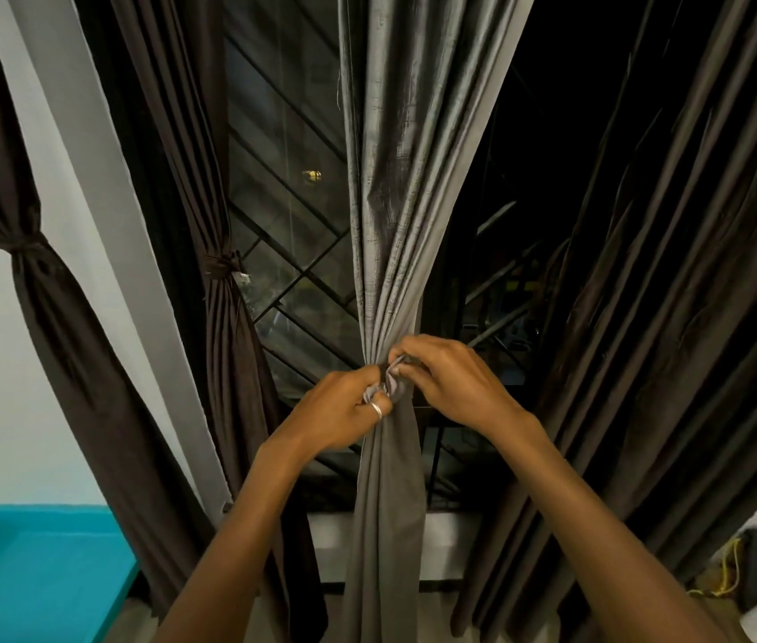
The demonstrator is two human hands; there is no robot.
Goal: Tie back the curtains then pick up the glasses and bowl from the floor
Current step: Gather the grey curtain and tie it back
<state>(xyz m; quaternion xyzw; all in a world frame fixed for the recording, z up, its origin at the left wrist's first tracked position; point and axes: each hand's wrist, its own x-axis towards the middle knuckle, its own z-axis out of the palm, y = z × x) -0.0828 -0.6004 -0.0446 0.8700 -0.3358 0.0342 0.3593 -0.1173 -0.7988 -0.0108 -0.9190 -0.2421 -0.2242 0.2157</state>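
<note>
A grey curtain hangs in the middle of the window, gathered into a narrow bunch at waist height. A grey tie-back strip is wrapped around that bunch. My left hand, with a ring on the thumb, pinches one end of the strip. My right hand pinches the other end, right against the bunch. Two dark brown curtains at the left, one by the window and one on the wall, are each tied at the middle. No glasses or bowl are in view.
A wide dark brown curtain hangs loose at the right. Behind the curtains is a window with a diagonal metal grille, dark outside. A turquoise surface sits at the lower left. A dark box with a yellow cord lies at the lower right.
</note>
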